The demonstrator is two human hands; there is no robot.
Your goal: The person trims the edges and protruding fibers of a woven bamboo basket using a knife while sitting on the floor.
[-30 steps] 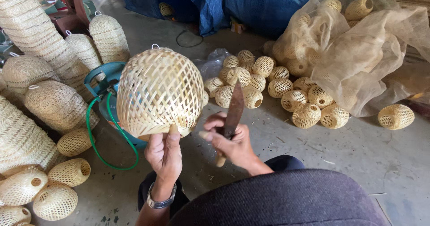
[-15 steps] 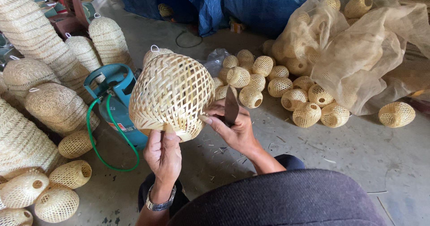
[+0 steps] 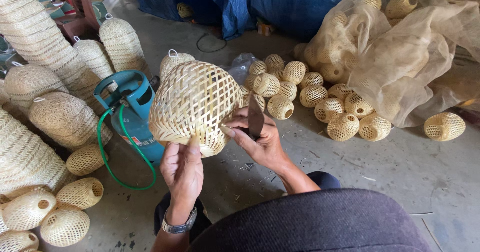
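Note:
My left hand (image 3: 183, 169) grips the lower rim of a large round woven bamboo basket (image 3: 195, 104), held up in front of me with its open mouth tilted down to the left. My right hand (image 3: 260, 139) holds a dark-bladed knife (image 3: 255, 117) with the blade pointing up, pressed against the basket's right edge near the rim. A metal watch sits on my left wrist.
A blue gas cylinder (image 3: 131, 112) with a green hose (image 3: 117, 172) lies just behind the basket. Tall woven shades (image 3: 35, 37) stack at the left. Several small woven balls (image 3: 305, 99) lie on the concrete floor, more inside a mesh sack (image 3: 395, 47). Blue tarpaulin (image 3: 260, 4) hangs behind.
The basket has tilted and shifted right, its mouth now turned down-left. My right hand with the knife has moved up against the basket's rim.

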